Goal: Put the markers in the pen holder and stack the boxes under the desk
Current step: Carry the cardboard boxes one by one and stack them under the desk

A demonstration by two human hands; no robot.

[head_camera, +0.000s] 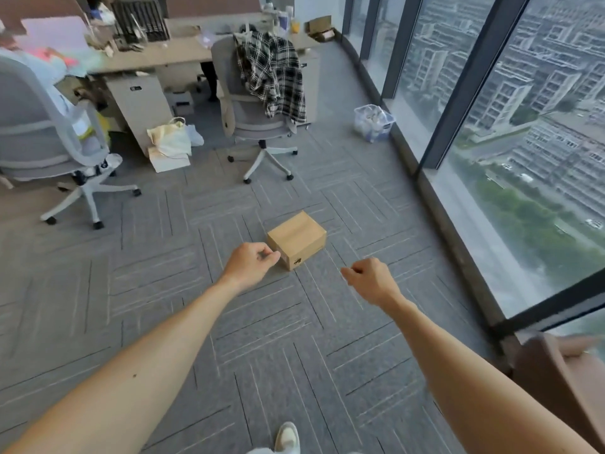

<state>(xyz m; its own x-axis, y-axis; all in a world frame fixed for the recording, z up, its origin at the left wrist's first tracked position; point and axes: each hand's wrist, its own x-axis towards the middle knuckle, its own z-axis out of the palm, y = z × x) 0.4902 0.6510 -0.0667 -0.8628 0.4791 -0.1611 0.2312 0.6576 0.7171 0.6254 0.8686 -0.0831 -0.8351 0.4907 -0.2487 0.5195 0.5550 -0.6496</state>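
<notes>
Both arms stretched forward and down over the carpet, forearms bare, wrists bent. Left hand [250,262] loosely curled, grip narrow, holding nothing, thumb and forefinger almost pinched. Right hand [368,278] the same: fingers folded in, empty, knuckles up.

Just past the left grip, close by its fingertips but apparently not yet touched, one small cardboard box [297,239] sitting square on the floor, taped shut, up and to the left of the right grip. Probably the next thing to be lifted, with both grips needing to open first.

Further beyond the grips, a swivel chair [258,103] with a plaid shirt [271,73] slung over it, then the table [170,54], cluttered. Some boxes dimly visible under it. No markers or pen holder clear enough to tell. Box work looks unfinished; marker part cannot be judged from here.
</notes>
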